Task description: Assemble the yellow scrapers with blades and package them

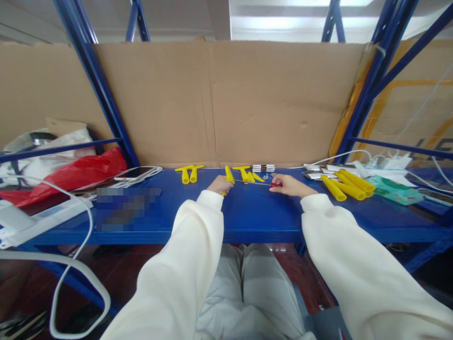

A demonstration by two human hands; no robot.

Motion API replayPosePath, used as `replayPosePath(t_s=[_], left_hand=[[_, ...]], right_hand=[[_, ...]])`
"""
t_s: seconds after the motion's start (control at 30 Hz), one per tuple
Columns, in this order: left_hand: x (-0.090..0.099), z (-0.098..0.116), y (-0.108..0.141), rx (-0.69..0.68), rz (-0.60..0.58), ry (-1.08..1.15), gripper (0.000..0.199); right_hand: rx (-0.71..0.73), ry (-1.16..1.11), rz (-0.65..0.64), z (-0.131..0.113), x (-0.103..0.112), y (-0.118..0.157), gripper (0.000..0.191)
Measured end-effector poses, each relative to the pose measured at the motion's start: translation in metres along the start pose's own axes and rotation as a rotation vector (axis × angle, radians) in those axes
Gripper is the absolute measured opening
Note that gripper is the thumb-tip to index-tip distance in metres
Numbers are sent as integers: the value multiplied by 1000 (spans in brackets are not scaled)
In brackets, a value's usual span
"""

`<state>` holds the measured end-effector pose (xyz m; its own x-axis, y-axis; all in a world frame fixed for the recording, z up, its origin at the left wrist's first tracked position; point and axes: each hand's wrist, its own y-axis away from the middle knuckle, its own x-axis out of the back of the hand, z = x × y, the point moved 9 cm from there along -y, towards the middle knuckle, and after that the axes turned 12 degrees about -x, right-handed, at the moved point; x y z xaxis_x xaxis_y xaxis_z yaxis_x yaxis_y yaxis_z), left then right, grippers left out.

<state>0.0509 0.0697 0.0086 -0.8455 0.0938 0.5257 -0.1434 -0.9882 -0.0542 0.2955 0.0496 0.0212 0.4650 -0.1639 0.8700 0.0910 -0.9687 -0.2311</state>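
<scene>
My left hand (220,184) is closed around a yellow plastic T-shaped piece (230,174), whose crossbar sticks out above and below the fingers. My right hand (286,184) grips the red handle of a screwdriver (275,186). The thin shaft runs left, level over the blue shelf, and reaches the yellow piece; whether its tip touches a screw is too small to tell. Just behind the shaft lie more yellow parts (244,174) and some small metal bits (267,178). A short stack of metal blades or plates (263,168) sits against the cardboard.
Two yellow T-shaped pieces (189,173) lie at the back left. To the right are several yellow tubular handles (348,185), metal plates (314,172) and a green packet (394,189). A red bag (88,171), a white power strip (46,219) and loose cables occupy the left.
</scene>
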Motion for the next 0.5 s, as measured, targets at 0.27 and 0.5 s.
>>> replayPosePath(t_s=[0.27, 0.5], left_hand=[[0, 4, 4, -12, -4, 0, 12], [1, 2, 3, -2, -10, 0, 10]], right_hand=[[21, 8, 23, 0, 2, -1, 18], [22, 44, -8, -4, 0, 1, 21]])
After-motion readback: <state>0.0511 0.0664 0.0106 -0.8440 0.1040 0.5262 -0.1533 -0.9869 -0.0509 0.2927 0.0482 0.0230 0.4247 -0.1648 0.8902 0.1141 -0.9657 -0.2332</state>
